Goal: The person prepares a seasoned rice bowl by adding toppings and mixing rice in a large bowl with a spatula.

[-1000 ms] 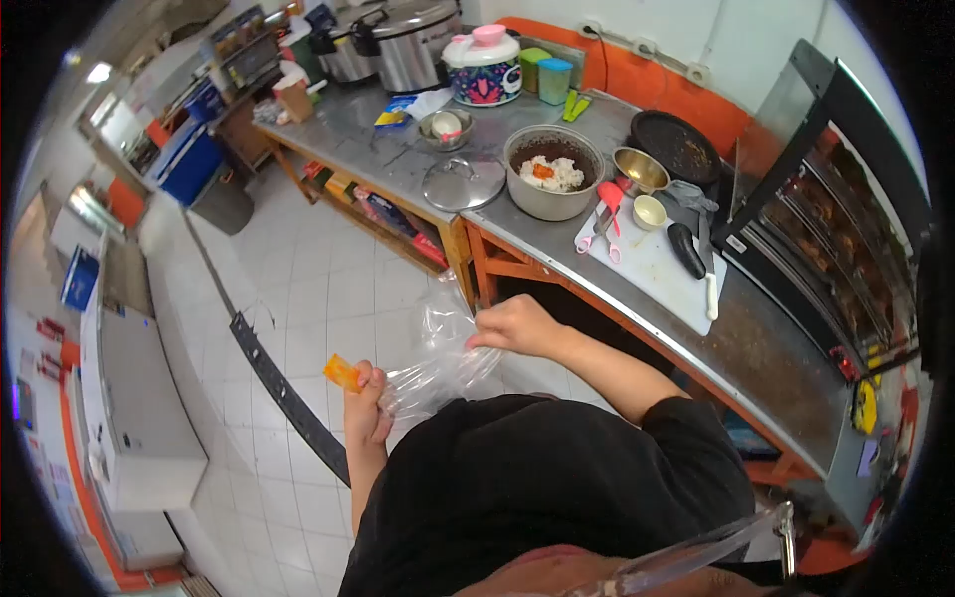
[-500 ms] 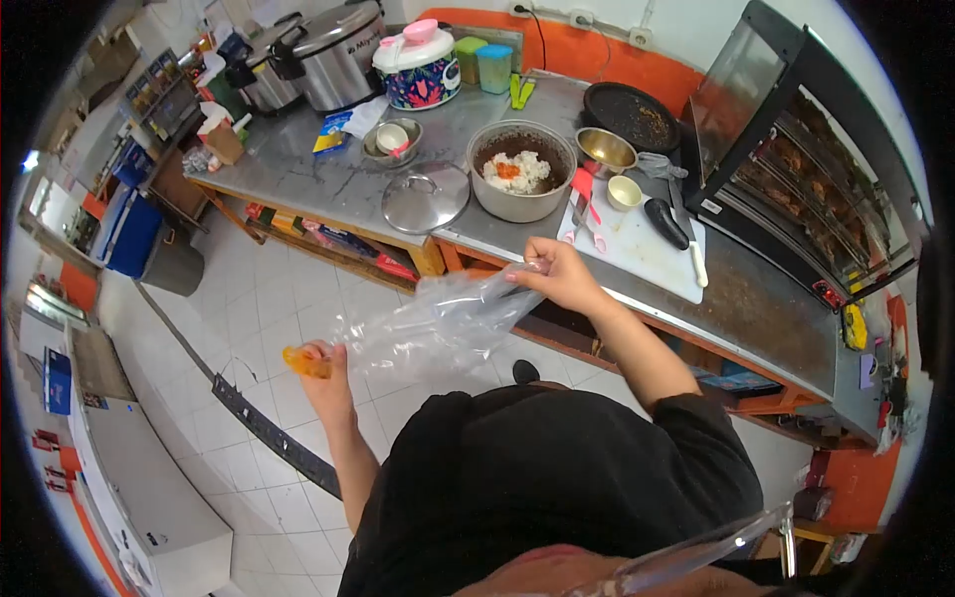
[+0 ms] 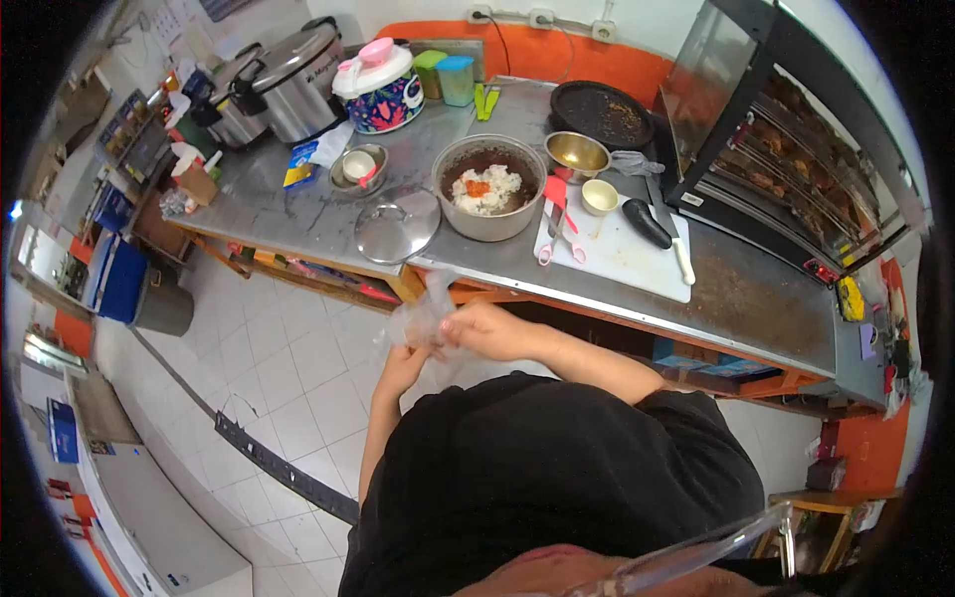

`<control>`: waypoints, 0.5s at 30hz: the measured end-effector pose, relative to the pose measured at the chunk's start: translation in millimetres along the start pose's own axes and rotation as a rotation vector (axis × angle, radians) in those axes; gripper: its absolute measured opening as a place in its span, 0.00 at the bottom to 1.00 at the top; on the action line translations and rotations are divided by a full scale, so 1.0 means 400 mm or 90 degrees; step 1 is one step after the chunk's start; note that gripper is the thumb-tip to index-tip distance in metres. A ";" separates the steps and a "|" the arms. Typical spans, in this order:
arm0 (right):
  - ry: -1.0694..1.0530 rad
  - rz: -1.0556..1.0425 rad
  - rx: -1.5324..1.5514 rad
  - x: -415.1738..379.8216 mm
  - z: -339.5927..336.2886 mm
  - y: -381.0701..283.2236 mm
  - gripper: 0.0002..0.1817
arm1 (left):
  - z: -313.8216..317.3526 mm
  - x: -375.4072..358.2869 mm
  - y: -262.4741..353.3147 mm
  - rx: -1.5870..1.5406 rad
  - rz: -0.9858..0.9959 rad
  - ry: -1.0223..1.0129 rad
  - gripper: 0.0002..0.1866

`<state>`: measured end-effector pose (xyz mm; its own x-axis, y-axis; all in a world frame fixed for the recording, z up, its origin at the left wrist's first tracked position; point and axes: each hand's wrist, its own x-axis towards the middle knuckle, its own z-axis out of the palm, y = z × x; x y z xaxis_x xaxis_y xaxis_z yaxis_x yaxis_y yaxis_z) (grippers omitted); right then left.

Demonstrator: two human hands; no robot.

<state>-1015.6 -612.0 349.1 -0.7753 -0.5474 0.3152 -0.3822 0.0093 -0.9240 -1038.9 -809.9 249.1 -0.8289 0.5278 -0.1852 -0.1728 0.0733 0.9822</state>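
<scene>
Both hands are close together in front of my black shirt, bunching up a clear plastic bag [image 3: 423, 310]. My left hand [image 3: 402, 368] is closed on its lower part, and my right hand [image 3: 487, 332] pinches it just to the right. The orange contents of the bag are hidden now. Beyond the hands, on the steel counter, sits a metal pot [image 3: 489, 227] holding white rice with an orange-red dab on top. Its lid [image 3: 398, 224] lies to the left of it.
Right of the pot, a white cutting board [image 3: 622, 259] carries pink measuring spoons [image 3: 564, 227], a small cup [image 3: 599, 197], a dark oblong item [image 3: 647, 223] and a knife [image 3: 682, 257]. A glass display cabinet [image 3: 766, 149] stands at the right. The counter edge [image 3: 597, 308] runs just beyond my hands.
The bag was stretched between my hands, with orange stuff at its left end. My hands have come together and the bag is now bunched. The view has shifted slightly.
</scene>
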 end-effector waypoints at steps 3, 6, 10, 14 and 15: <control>-0.089 0.012 0.015 -0.026 0.029 0.034 0.19 | 0.006 0.004 -0.050 0.296 0.102 0.035 0.24; -0.088 0.025 -0.024 -0.036 0.055 0.040 0.18 | 0.044 0.021 -0.026 0.341 0.067 -0.002 0.25; -0.171 0.036 -0.055 -0.033 0.016 0.017 0.21 | 0.116 0.077 0.043 0.424 -0.003 -0.051 0.25; -0.175 -0.151 0.052 -0.069 -0.020 0.039 0.19 | 0.183 0.137 0.112 0.506 -0.071 -0.090 0.26; -0.078 -0.084 0.081 -0.094 -0.052 0.056 0.19 | 0.196 0.149 0.129 0.526 -0.088 -0.099 0.26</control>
<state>-1005.6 -573.8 321.2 -0.6534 -0.6340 0.4136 -0.4034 -0.1708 -0.8990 -1055.6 -708.3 291.2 -0.7364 0.5745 -0.3574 0.2267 0.7072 0.6697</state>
